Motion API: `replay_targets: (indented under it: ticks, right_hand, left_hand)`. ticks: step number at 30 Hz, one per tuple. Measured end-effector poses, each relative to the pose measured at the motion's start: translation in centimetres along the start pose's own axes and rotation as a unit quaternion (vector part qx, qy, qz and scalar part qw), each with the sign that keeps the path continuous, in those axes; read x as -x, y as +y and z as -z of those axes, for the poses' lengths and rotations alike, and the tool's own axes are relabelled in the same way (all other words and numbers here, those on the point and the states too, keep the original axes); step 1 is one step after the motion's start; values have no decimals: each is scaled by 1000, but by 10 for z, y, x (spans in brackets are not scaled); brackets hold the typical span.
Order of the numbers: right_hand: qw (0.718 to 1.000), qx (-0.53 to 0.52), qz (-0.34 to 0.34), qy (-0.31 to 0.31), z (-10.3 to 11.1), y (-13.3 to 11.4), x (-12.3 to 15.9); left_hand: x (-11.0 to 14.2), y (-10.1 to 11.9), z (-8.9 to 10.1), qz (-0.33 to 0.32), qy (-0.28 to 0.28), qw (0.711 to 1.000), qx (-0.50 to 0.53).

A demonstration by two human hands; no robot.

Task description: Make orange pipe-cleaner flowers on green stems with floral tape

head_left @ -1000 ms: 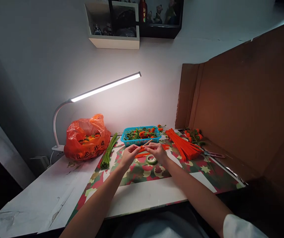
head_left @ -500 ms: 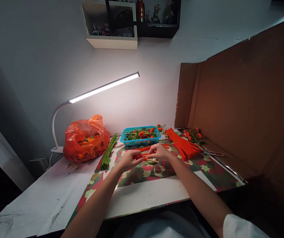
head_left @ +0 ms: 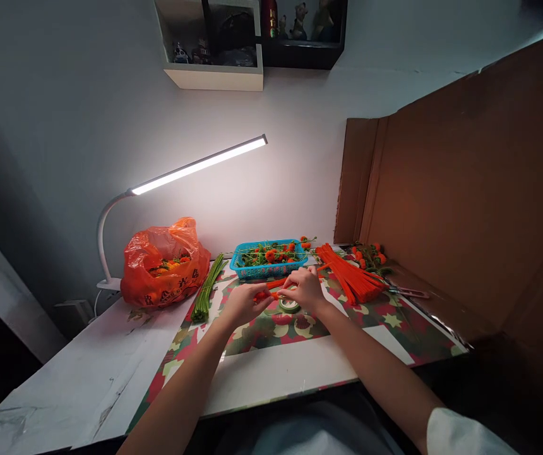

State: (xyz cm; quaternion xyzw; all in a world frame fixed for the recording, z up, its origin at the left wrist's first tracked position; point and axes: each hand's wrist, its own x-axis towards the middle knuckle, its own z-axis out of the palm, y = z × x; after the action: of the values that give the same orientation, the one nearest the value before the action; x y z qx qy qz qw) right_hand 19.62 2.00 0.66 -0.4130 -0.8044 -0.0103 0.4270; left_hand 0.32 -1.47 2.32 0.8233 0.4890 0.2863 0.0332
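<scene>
My left hand (head_left: 245, 304) and my right hand (head_left: 305, 289) meet over the middle of the table. Both pinch a short orange pipe cleaner (head_left: 274, 295), its fuzzy middle showing between the fingertips. The thin pale stick seen in the earlier frames is mostly hidden by my right fingers. Just below that hand lies a roll of green tape (head_left: 289, 306). Loose orange pipe cleaners (head_left: 278, 283) lie behind the fingers. A bundle of orange pipe cleaners (head_left: 350, 278) rests to the right, and a bundle of green pipe cleaners (head_left: 209, 291) to the left.
Behind my hands stands a blue basket (head_left: 264, 272) of orange flowers with green stems. An orange plastic bag (head_left: 162, 272) sits left, near a lit clamp lamp (head_left: 200, 165). More orange flowers (head_left: 370, 256), scissors (head_left: 408, 292) and a tall cardboard panel (head_left: 461, 189) are at right.
Both hands came down slightly toward me, then the right rose a little. The pale stick turned from pointing up-right to pointing right, then went mostly out of sight. The pinch on the orange pipe cleaner stays.
</scene>
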Motion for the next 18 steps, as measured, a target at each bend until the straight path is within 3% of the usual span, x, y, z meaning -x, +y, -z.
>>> replay_targets:
  ticks: [12, 18]
  right_hand:
    - [999, 18, 33, 28, -8, -14, 6]
    - [999, -47, 16, 11, -17, -17, 9]
  left_hand:
    - [-5, 4, -5, 123, 59, 990, -30]
    - [-6, -8, -10, 155, 75, 983, 70]
